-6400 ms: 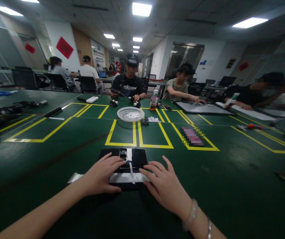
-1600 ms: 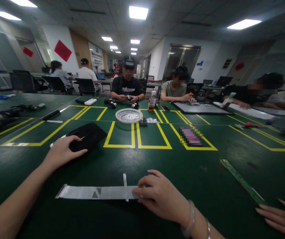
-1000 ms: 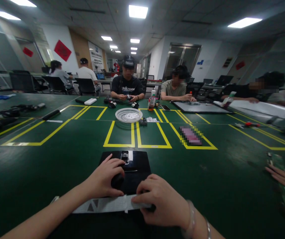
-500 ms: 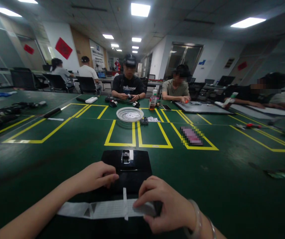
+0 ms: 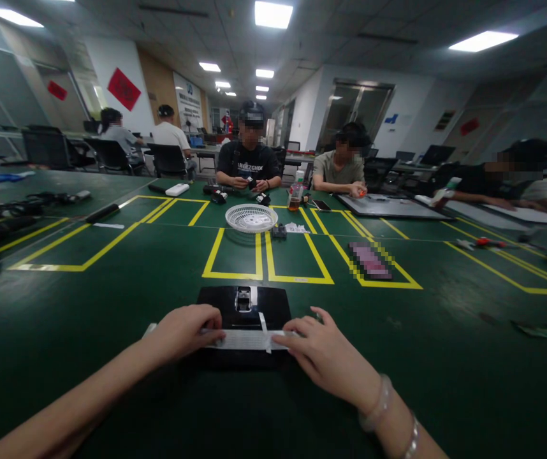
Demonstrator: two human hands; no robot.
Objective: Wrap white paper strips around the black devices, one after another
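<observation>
**Both hands on a white strip across a black panel**

The white ribbon strip (image 5: 247, 340) lay crosswise on the black panel (image 5: 245, 307), near the front of the green table (image 5: 111, 306). The left hand (image 5: 185, 331) covered the strip's left end with its fingers curled; whether it pinched or only pressed could not be told. The right hand (image 5: 324, 357) lay released, fingertips flat on the right end.

head-worn, forward-down, close over table (image 5: 111, 306)
</observation>
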